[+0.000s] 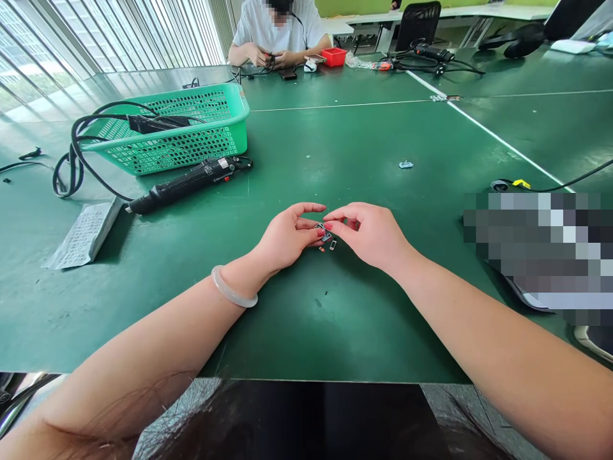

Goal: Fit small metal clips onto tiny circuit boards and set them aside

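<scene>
My left hand (287, 235), with a pale bangle on its wrist, pinches a small metal part (326, 236) between thumb and fingers just above the table. My right hand (366, 231) is closed at the part's upper edge, its thumb and index fingertips meeting there. The part is silvery and dark, too small to make out its exact kind. Right beside the fingertips are a tiny rectangular piece (333, 245) with a pale centre and a tiny reddish piece (322, 249). Whether these two lie on the table or hang from the part, I cannot tell.
On the left are a green basket (191, 137) with cables, a black electric screwdriver (186, 182) and a paper-wrapped block (89, 233). A small grey piece (406, 165) lies ahead. A blurred-out object (541, 249) is at right. Across the green table (306, 332) sits another person (282, 32).
</scene>
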Tool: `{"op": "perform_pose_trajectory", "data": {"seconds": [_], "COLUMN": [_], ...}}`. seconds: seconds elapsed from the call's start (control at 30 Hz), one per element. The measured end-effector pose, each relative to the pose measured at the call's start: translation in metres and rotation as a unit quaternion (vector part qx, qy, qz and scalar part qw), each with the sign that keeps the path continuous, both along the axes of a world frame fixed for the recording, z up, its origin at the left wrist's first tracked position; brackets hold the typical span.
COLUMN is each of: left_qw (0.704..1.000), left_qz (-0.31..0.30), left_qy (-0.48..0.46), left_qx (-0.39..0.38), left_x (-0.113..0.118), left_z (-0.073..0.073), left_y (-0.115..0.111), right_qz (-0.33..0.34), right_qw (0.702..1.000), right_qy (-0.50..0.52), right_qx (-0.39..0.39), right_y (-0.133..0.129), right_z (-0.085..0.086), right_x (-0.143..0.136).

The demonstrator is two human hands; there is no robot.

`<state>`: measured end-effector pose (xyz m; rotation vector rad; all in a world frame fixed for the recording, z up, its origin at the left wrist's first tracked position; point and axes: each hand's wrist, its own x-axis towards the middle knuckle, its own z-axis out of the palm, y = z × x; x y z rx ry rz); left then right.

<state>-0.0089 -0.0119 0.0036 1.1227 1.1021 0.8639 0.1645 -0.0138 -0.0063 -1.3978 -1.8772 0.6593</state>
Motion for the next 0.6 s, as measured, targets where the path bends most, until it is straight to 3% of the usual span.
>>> {"op": "perform_pose_trajectory", "data": {"seconds": [0.33,0.6], "left_qw": [0.999,0.998], "left_qz": [0.001,-0.002], "left_qy": [-0.046,-0.058], "left_qx": [-0.022,-0.015], "left_x": [-0.0013,-0.0016], "left_z": [-0.0037,-0.0044], "left_y": [0.0023,0.0026], "right_qz": [-0.012,-0.019], "right_qw": [0.993,0.997], "right_qy": [0.095,0.079], "right_qx": [-0.064,-0.02], "right_y": [0.0012,-0.0011], "right_z": [0.002,0.002], "right_x": [-0.002,-0.0033]}}
